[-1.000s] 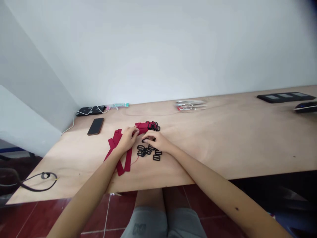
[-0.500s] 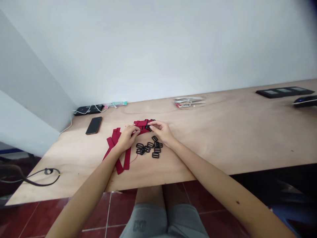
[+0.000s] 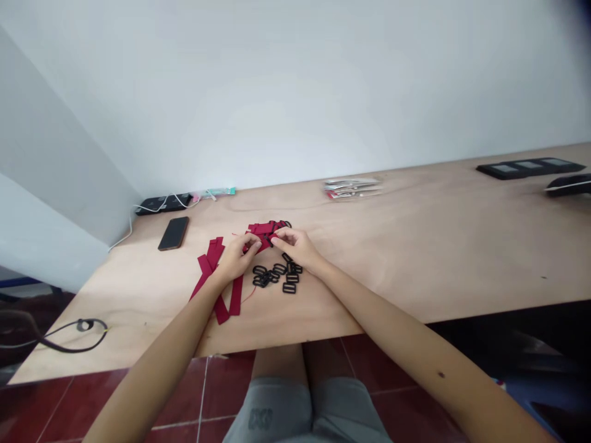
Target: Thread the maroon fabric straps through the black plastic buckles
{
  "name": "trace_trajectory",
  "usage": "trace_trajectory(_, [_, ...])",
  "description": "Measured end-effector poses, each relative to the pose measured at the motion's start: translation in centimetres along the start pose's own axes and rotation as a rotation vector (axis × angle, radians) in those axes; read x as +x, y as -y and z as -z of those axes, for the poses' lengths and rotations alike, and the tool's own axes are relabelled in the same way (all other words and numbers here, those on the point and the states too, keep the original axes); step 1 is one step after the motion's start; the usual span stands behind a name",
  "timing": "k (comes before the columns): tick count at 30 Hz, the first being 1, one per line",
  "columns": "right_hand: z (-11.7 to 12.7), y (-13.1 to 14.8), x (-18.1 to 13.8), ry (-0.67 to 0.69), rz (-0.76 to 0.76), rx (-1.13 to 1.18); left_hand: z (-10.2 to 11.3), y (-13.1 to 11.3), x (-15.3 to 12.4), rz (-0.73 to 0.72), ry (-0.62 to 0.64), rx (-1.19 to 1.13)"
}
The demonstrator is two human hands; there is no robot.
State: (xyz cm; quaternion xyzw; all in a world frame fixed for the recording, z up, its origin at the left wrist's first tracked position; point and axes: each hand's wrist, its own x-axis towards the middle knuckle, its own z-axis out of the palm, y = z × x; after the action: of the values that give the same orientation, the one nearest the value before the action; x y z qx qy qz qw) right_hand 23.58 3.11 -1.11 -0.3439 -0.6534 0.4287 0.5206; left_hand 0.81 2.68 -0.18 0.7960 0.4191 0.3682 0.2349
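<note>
Head view: seated person, both forearms reaching onto a plywood table top (image 3: pixel 392 258), hands close together at the middle of the work. Left hand (image 3: pixel 239 258) is curled, fingers mostly closed, pinching the near edge of a bunched piece of red webbing (image 3: pixel 264 235). Right hand (image 3: pixel 298 247) is half closed, thumb and forefinger pinched together at the bunch's right side; exact piece between them is hidden by the fingers. A black ring shows at the far end of the bunch, partly covered.

Loose red webbing straps (image 3: pixel 209 274) lie just left of and under the left wrist, ends spread, with a thin red thread near them. Black plastic strap sliders (image 3: pixel 277 277) sit in a loose pile just below the right hand, some overlapping, not held.

Further up the table: black smartphone (image 3: pixel 173 233) face up, left of the straps; black power strip (image 3: pixel 161 203) with white cables in the far corner; stack of packets (image 3: pixel 351 188) at the far edge; black tray (image 3: pixel 530 167) and computer mouse (image 3: pixel 569 184) far right. Grey shorts (image 3: pixel 295 409) and red floor tiles (image 3: pixel 92 406) show below the table edge.
</note>
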Motion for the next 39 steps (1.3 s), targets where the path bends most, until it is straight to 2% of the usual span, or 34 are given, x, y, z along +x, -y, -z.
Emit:
trace_trajectory(4, [0.2, 0.2, 0.1, -0.085, 0.052, -0.002, 0.0, -0.1, -0.1, 0.013, 0.039, -0.033])
trace_trajectory(9, [0.7, 0.7, 0.3, -0.243, -0.083, 0.255, 0.5, 0.1, -0.3, -0.016, 0.099, -0.002])
trace_trajectory(13, [0.9, 1.4, 0.2, -0.201, -0.17, 0.466, 0.6, 0.2, -0.4, -0.035, 0.12, 0.077])
trace_trajectory(18, [0.6, 1.9, -0.1, -0.116, -0.17, 0.576, 0.5, -0.4, -0.3, -0.033, 0.162, 0.071])
trace_trajectory(25, [0.6, 1.6, -0.2, -0.109, -0.147, 0.443, 0.5, -0.4, -0.2, -0.001, 0.16, 0.031])
trace_trajectory(28, [0.7, 1.3, 0.0, -0.127, -0.126, 0.371, 0.5, -0.1, -0.2, 0.02, 0.104, 0.002])
trace_trajectory(32, [0.6, 0.5, 0.1, -0.125, -0.098, 0.286, 0.3, 0.1, 0.0, 0.047, 0.02, -0.197])
trace_trajectory(35, [0.6, 0.2, 0.1, -0.075, -0.073, 0.196, 0.2, -0.1, 0.0, 0.083, 0.007, -0.336])
trace_trajectory(39, [0.8, 0.2, 0.0, -0.007, -0.034, 0.018, 0.1, -0.3, -0.1, 0.148, 0.01, -0.4])
